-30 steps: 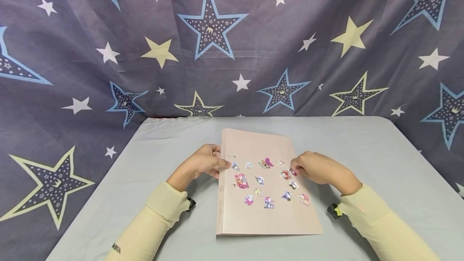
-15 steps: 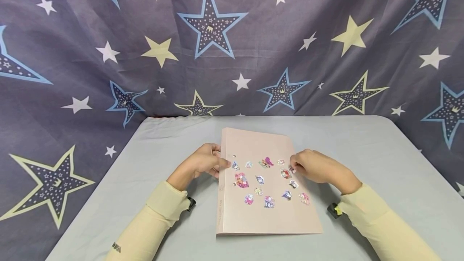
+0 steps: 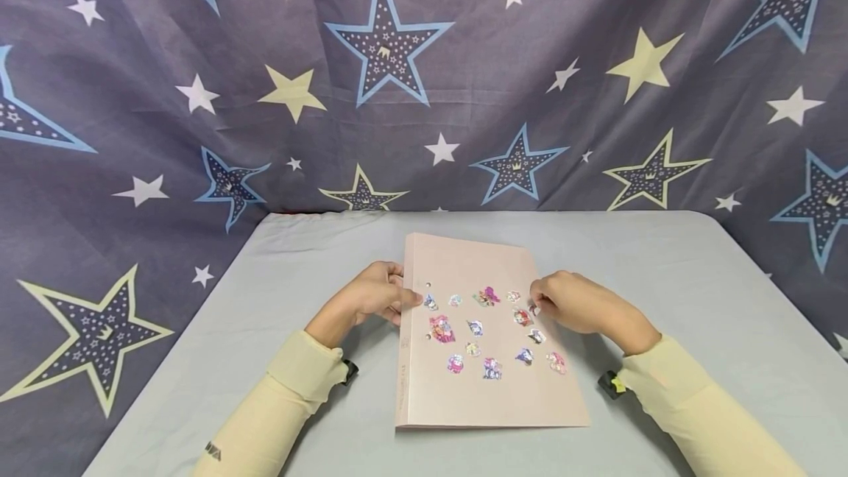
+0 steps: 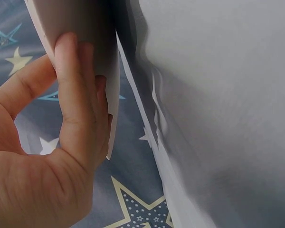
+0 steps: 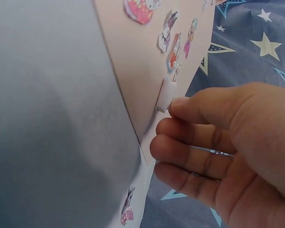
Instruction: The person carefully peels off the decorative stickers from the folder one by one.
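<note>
In the head view a pale pink file folder lies on the grey-covered table, many small shiny cartoon stickers spread over its front. My left hand grips it by the spine, thumb on the cover; in the left wrist view the other fingers lie along the folder's outer side. At the right edge, my right hand pinches a small sticker between thumb and a finger hidden behind it, close against the cover. Its whitish side shows in the right wrist view. The other fingers of that hand are loosely curled.
Grey cloth covers the table. Behind it hangs a dark curtain printed with stars. In the right wrist view another sticker sits on a pale sheet below the cover's edge. Black wrist straps show under both yellow sleeves.
My right hand has shifted slightly up at the folder's edge, and less of the pinched sticker shows in the head view. The left hand and folder stay in place.
</note>
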### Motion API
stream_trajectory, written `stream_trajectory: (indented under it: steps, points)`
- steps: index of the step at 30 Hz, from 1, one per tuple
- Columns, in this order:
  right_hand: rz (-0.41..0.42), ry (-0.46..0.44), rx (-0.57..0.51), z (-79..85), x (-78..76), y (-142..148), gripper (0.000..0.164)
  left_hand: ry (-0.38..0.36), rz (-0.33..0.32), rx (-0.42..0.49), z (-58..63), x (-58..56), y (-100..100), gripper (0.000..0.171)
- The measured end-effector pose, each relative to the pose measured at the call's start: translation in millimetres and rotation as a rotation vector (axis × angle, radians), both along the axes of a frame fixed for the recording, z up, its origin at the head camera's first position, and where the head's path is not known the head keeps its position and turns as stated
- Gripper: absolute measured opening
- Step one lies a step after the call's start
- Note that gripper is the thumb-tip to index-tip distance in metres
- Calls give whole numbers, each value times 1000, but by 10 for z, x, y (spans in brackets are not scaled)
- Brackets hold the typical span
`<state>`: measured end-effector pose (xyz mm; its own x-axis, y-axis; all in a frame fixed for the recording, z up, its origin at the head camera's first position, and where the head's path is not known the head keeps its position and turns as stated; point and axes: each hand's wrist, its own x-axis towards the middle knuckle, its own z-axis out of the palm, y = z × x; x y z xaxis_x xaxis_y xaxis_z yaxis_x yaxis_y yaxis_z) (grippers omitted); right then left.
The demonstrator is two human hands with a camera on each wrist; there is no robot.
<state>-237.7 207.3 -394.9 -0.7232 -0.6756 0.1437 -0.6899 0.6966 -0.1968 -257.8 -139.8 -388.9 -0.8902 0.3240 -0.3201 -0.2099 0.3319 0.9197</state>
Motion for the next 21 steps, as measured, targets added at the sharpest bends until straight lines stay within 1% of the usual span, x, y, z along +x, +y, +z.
stream_trajectory:
  steps: [8,15,21]
  points:
    - [5,14,-10,-4,1,8,26,-3,-1,1,5,2,2,47]
    - [-11,29,-3,-11,-2,16,21,-4,-4,-2,-2,-4,-3,48]
    - [-19,42,-4,0,-2,16,22,-1,-4,-1,10,6,-1,47]
